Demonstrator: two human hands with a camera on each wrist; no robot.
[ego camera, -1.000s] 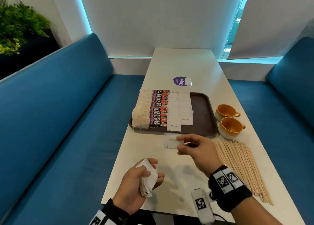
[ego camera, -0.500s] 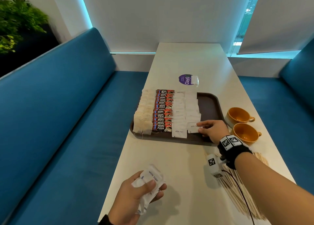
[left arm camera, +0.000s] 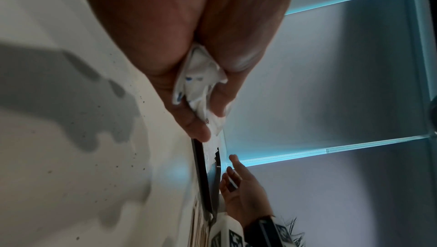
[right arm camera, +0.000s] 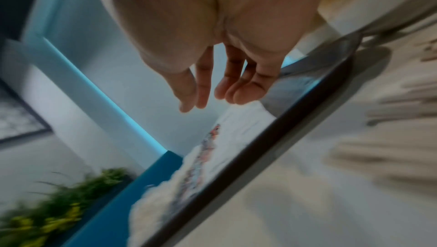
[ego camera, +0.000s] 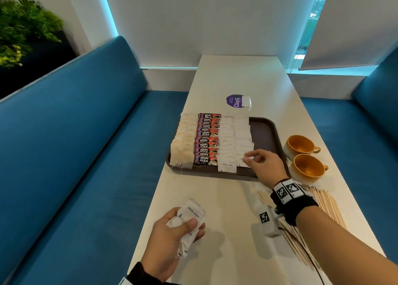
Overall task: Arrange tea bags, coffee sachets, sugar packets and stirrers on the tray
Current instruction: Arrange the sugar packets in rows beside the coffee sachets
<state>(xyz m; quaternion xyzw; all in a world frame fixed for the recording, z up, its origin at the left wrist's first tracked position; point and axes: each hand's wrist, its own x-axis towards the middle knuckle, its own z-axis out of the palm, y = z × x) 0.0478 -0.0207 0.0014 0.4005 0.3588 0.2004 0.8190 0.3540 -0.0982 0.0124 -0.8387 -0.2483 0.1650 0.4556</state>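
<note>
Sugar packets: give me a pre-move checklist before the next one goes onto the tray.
1. Left hand holds spare sugar packets: ok.
2. Right hand free of a packet: ok; its fingers look empty in the wrist view.
3. Last packet lies flat in the right sugar row: cannot tell, hand covers it.
4. Bare space on the tray for stirrers: ok.
5. Stirrers on the tray: not ok, on the table.

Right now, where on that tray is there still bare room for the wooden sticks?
The tray is bare only along its right side, between the right-hand row of sugar packets and the rim next to the two orange cups. The right hand hovers over the near end of that strip. The left part is packed: tea bags, coffee sachets.
</note>
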